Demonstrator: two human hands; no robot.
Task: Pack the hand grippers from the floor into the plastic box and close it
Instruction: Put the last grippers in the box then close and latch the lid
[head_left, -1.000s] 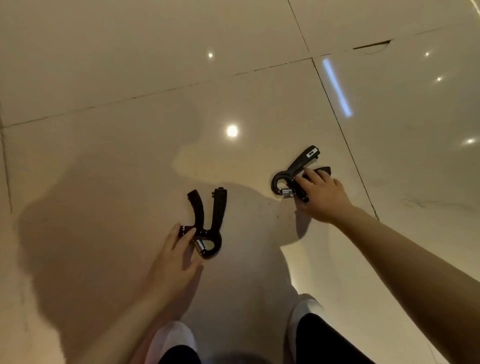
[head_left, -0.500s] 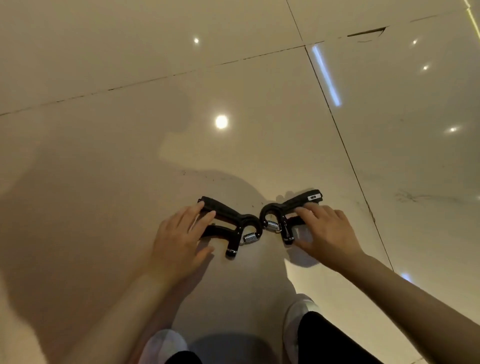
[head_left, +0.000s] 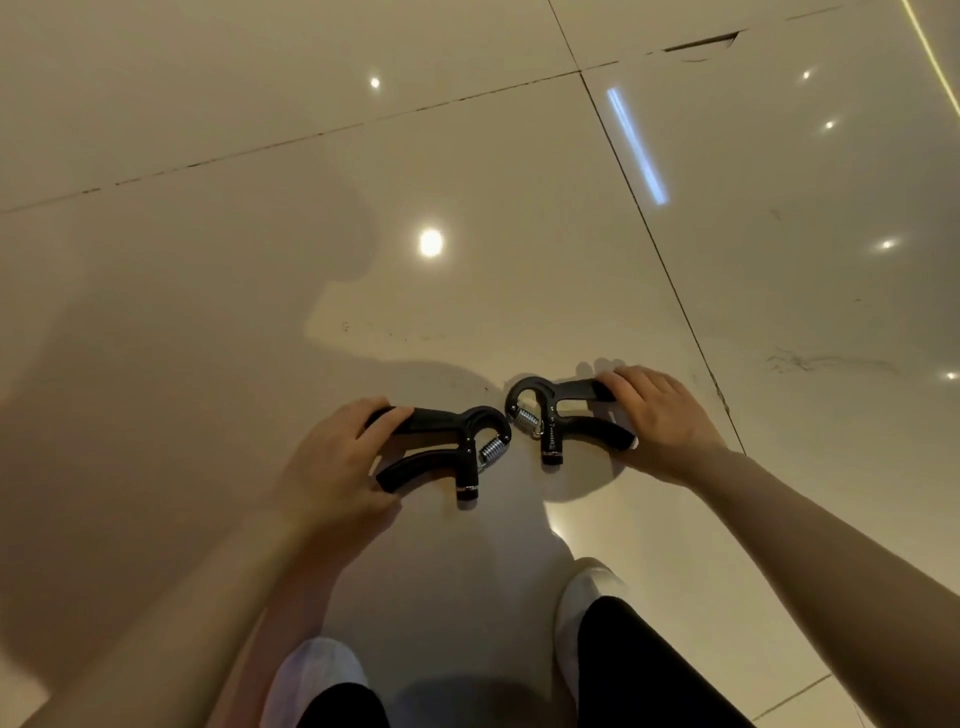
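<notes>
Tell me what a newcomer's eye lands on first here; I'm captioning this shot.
Two black plastic hand grippers with steel coil springs lie on the glossy beige tiled floor, curved heads nearly meeting. The left hand grasps the left gripper; the right hand grasps the right gripper. No plastic box is in view.

You're indoors on a glossy beige tiled floor (head_left: 467, 156), ceiling lights mirrored in it; the room type can't be told.

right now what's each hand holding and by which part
The left hand grips the left hand gripper by its handles; the right hand grips the right hand gripper by its handles.
</notes>
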